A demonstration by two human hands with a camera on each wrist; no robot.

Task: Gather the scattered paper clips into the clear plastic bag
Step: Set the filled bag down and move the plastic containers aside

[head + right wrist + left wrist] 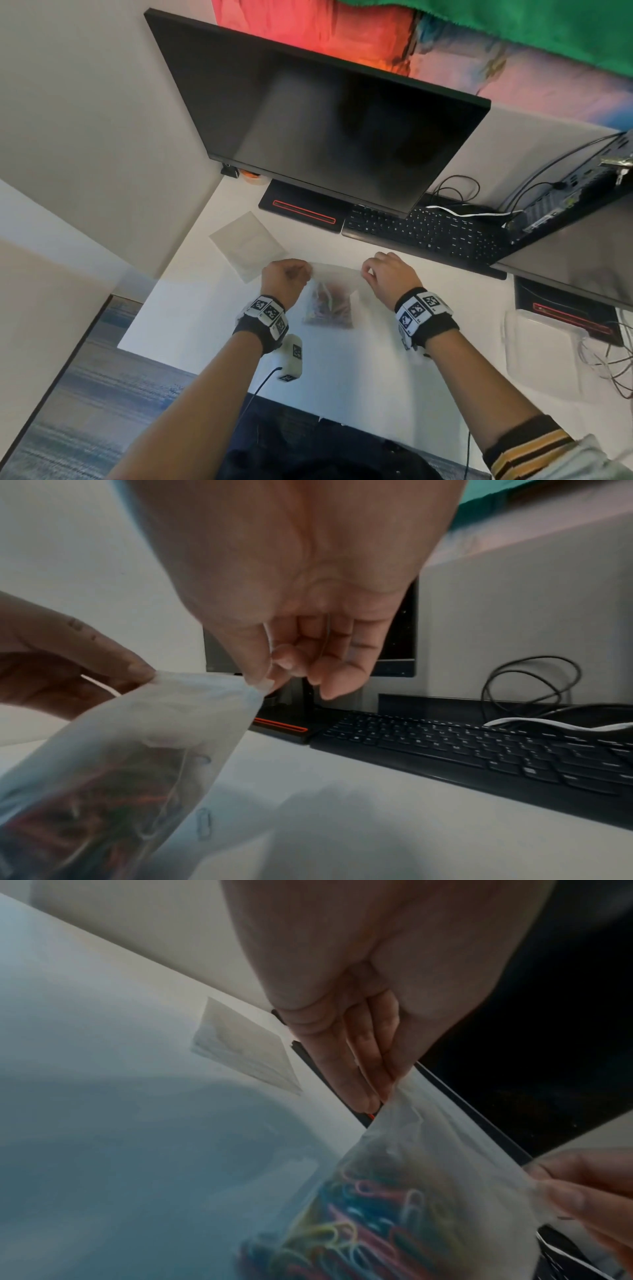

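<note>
- Setting: a white desk (359, 370) against a pale wall, with a dark monitor (318, 126) standing at the far side.
- The clear plastic bag (334, 291) hangs at the centre of the desk, held up by its top edge between both hands, its lower part toward the desk surface.
- The paper clips (346, 1229), in mixed colours, sit bunched in the bottom of the bag; one pale clip (204, 822) shows against the bag's side wall in the right wrist view.
- The left hand (286, 279) pinches the bag's top corner at 9 o'clock of the bag, fingers curled.
- The right hand (388, 277) pinches the opposite top corner at 3 o'clock, thumb and forefinger closed on the plastic, remaining fingers loosely bent.
- A second, flat clear bag (248, 245) lies on the desk at 10 o'clock of the held bag, apart from it.
- A black keyboard (424, 233) lies at 1 o'clock, beneath the monitor's edge.
- A clear plastic container (541, 353) rests at 4 o'clock, near the desk's right side.
</note>
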